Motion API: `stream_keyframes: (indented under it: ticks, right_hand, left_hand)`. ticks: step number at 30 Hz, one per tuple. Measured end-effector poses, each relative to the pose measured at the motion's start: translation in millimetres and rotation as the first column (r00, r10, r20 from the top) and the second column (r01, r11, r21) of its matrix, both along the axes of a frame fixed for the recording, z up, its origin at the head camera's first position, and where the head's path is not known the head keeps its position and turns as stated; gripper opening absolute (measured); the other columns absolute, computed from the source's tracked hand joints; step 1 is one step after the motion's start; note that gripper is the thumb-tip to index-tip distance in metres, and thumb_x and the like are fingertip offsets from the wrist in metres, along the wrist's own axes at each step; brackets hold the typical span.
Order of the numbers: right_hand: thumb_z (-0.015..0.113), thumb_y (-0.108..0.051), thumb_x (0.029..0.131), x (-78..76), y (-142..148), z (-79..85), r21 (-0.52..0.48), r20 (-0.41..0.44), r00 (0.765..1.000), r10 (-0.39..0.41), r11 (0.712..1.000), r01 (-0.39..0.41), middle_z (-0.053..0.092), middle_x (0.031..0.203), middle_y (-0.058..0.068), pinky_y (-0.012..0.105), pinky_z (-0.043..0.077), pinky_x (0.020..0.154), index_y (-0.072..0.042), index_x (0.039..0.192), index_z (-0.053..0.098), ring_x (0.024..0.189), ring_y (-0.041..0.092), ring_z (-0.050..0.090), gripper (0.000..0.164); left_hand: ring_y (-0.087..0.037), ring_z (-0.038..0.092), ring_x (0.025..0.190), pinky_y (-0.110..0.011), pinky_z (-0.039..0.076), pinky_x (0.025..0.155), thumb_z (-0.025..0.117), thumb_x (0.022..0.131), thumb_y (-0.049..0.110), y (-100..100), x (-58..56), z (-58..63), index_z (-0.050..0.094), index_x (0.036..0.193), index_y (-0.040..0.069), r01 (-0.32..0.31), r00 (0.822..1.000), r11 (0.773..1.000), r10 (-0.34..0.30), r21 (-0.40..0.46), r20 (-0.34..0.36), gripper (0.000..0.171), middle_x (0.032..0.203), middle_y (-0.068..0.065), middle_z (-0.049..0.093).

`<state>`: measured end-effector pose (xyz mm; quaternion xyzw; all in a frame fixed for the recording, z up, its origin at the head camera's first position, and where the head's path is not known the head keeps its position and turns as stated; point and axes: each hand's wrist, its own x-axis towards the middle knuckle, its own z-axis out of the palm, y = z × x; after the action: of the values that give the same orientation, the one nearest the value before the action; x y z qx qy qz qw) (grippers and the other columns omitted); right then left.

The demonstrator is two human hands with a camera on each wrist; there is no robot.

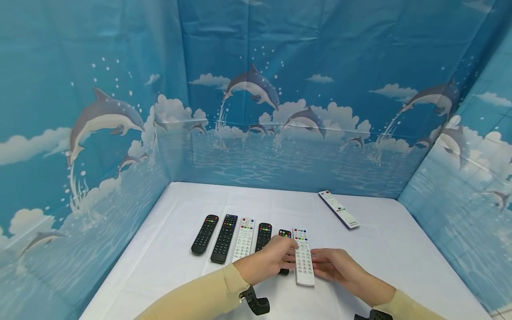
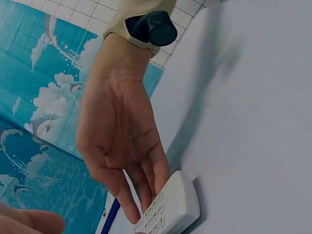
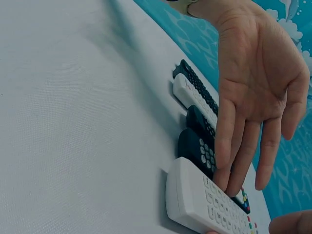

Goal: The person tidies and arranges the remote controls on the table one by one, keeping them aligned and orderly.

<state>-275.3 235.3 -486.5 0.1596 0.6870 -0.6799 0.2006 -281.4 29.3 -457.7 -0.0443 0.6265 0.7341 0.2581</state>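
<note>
A white remote control [image 1: 304, 263] lies on the white-covered table between my two hands, its numbered buttons facing up. From the left, my left hand [image 1: 275, 258] reaches over a black remote [image 1: 285, 233], partly hiding it, with fingers at the white remote's left edge. On the opposite side, the fairly straight fingers of my right hand [image 1: 338, 269] are at its right edge. The left wrist view shows the right palm beside the white remote [image 2: 165, 209]; the right wrist view shows the left palm [image 3: 258, 78] with extended fingers.
Left of the hands, a row holds a black remote [image 1: 205, 234], a second black remote [image 1: 225, 239], a white remote [image 1: 244, 238] and another black remote [image 1: 263, 235]. A further white remote [image 1: 339, 210] lies slanted at the back right. A dolphin-printed curtain [image 1: 256, 155] surrounds the table.
</note>
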Motion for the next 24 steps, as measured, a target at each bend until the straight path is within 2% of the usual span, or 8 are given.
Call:
stream_keyframes:
  ticks: [3, 9, 16, 24]
  right_hand:
    - [0.056, -0.004, 0.094, -0.4, -0.4, 0.2, -0.010, 0.007, 1.000, 0.012, 1.000, -0.012, 0.064, 0.118, 0.024, 0.042, 0.057, 0.090, 0.012, 0.140, 0.048, 0.101, 0.027, 0.067, 0.050]
    - [0.055, -0.002, 0.093, -1.8, -2.1, -1.7, -0.015, 0.014, 1.000, -0.018, 1.000, 0.018, 0.064, 0.116, 0.025, 0.042, 0.057, 0.089, 0.012, 0.138, 0.050, 0.099, 0.027, 0.068, 0.048]
    - [0.055, -0.001, 0.092, -3.8, -3.8, -3.8, -0.021, 0.020, 0.999, -0.041, 0.999, 0.041, 0.064, 0.115, 0.025, 0.042, 0.057, 0.089, 0.013, 0.136, 0.052, 0.097, 0.027, 0.068, 0.047]
    - [0.055, -0.001, 0.093, -4.1, -3.4, -0.7, -0.024, 0.019, 0.999, -0.032, 0.999, 0.033, 0.063, 0.115, 0.025, 0.043, 0.057, 0.089, 0.012, 0.136, 0.053, 0.098, 0.027, 0.067, 0.045]
  left_hand:
    - [-0.040, 0.062, 0.110, -0.051, 0.053, 0.094, 0.059, 0.091, 0.007, 0.4, -0.2, 0.5, 0.046, 0.135, -0.015, -0.009, 1.000, 1.000, 0.009, -0.003, 0.000, 0.051, 0.122, -0.034, 0.057]
    - [-0.039, 0.061, 0.106, -0.049, 0.053, 0.094, 0.060, 0.091, 0.007, 1.5, -0.9, 0.0, 0.046, 0.134, -0.014, -0.021, 1.000, 1.000, 0.021, -0.004, 0.009, 0.050, 0.119, -0.032, 0.056]
    - [-0.038, 0.060, 0.108, -0.048, 0.053, 0.096, 0.061, 0.091, 0.008, -0.4, -3.2, 0.8, 0.046, 0.137, -0.014, -0.020, 1.000, 1.000, 0.021, -0.021, 0.021, 0.053, 0.121, -0.031, 0.056]
    - [-0.039, 0.059, 0.110, -0.049, 0.052, 0.097, 0.060, 0.092, 0.009, 0.0, -6.9, -1.1, 0.045, 0.137, -0.015, -0.015, 1.000, 1.000, 0.015, -0.007, 0.021, 0.053, 0.125, -0.033, 0.055]
